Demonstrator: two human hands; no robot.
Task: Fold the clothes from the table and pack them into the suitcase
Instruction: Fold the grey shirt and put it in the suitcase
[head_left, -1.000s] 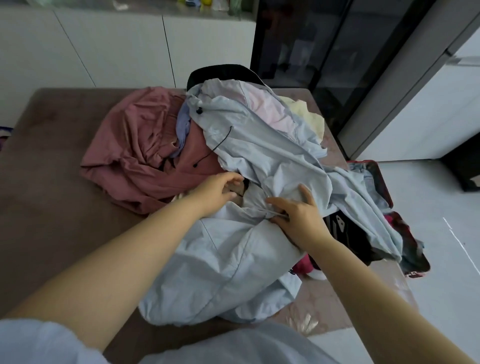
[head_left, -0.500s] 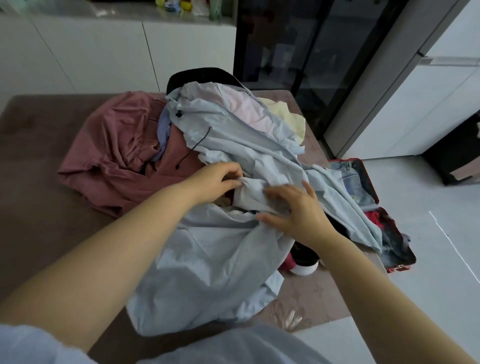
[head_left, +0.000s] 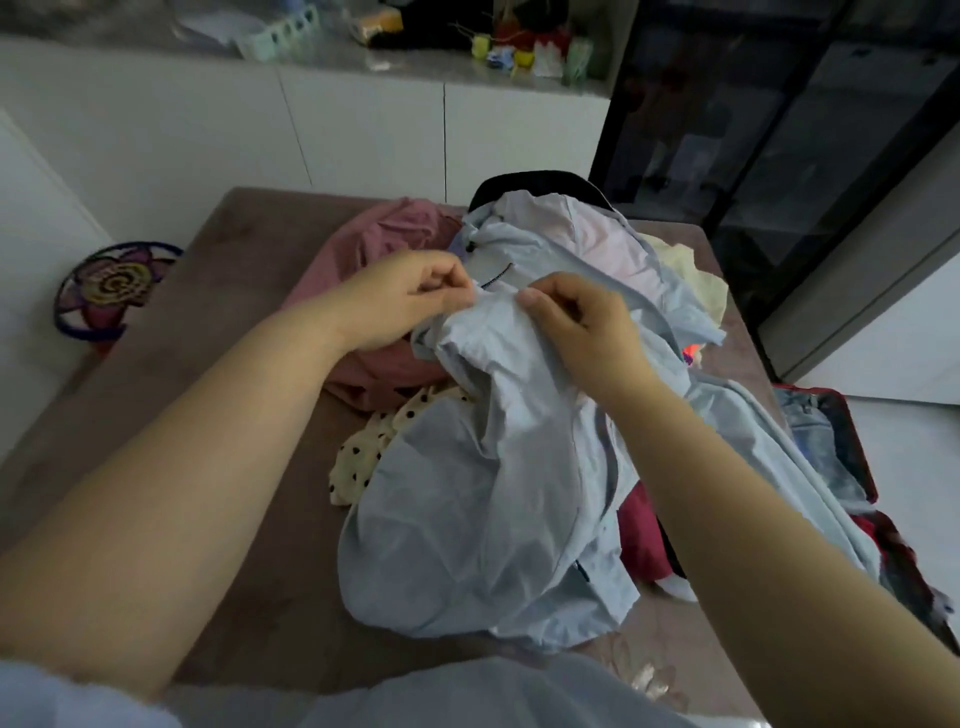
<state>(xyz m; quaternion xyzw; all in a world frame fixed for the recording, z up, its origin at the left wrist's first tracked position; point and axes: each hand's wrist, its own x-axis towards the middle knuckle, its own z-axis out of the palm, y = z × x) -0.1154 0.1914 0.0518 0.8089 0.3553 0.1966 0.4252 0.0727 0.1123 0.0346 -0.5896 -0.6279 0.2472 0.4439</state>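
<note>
Suitcase (head_left: 861, 452) lies open on the floor by the right end of the surface (head_left: 223, 374). It has a red rim, w/ denim (head_left: 802, 415) at the far end and red + dark fabric nearer, partly hidden behind my right forearm and a hanging jacket fold. The jacket (head_left: 493, 493) is pale blue, thin and smooth-looking, crumpled, on top of the pile mid-surface. Left grip (head_left: 410, 301) and right grip (head_left: 576, 332) both have fingers curled, each pinching its upper edge thumb-to-finger, close together, w/ that edge raised above the pile and the rest draped down to the surface. A black cord (head_left: 496, 273) shows just behind the grips. Under and left of the jacket is a dusty-pink garment (head_left: 395, 228), bunched. At the near left a cream polka-dot cloth (head_left: 371, 457) sticks out. On the far right is a pale yellow piece (head_left: 693, 278), and under the jacket's right side a dark red one (head_left: 641, 535). The surface is brown, matte. Behind the pile is a black chair back (head_left: 535, 182). A round patterned disc (head_left: 111, 291) sits on the floor at left.
</note>
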